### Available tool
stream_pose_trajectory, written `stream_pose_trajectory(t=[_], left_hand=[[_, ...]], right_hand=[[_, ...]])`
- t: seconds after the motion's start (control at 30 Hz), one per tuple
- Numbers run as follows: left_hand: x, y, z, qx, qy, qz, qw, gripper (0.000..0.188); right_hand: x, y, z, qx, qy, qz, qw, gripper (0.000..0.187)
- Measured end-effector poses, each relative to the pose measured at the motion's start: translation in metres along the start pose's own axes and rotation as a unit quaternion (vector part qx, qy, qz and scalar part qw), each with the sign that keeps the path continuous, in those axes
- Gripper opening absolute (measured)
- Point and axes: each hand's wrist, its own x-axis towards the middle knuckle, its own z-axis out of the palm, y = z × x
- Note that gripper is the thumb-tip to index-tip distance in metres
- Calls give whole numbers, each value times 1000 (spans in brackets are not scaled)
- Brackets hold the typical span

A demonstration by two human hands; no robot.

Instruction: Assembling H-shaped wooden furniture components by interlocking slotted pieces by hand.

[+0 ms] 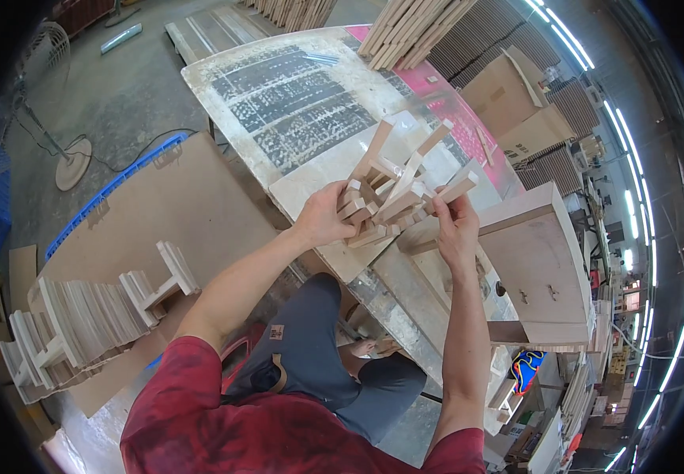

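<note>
A loose bunch of pale wooden sticks (399, 207) lies on the near corner of the worktable, square in section and pointing several ways. My left hand (327, 217) is closed around the bunch's left side, with stick ends showing beside its fingers. On the right side my right hand (456, 225) pinches the end of one wooden stick (459, 187) between thumb and fingers. Some sticks stand up at an angle beyond my hands. The lower ones are partly hidden behind the others.
A worn worktable (286, 103) stretches away ahead. To the right stands a large pale wooden panel box (535, 268). At left, stacked wooden pieces (97, 316) rest on a brown cardboard sheet (168, 197). Bundled sticks (413, 31) stand at the far end, near a cardboard box (508, 99).
</note>
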Motion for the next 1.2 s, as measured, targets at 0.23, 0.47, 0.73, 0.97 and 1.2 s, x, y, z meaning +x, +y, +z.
stream_pose_trajectory(t=[0.23,0.47,0.73,0.97,1.2], left_hand=[[-2,-10,4,9,26,26,999,80],[-7,-10,3,20,25,60,998,83],[-8,-13,-3,-3,14,48,999,88],[18,-53,-21,-135,-81,39,987,78],[120,-40,14,-448,-169,-64,876,75]], right_hand=[[-8,27,-3,18,-11,34,999,26],[-20,14,-2,-76,-9,62,995,30],[-12,-16,5,-105,26,34,994,25],[-14,-25,3,-181,22,47,982,25],[-15,-25,7,-205,24,51,977,25]])
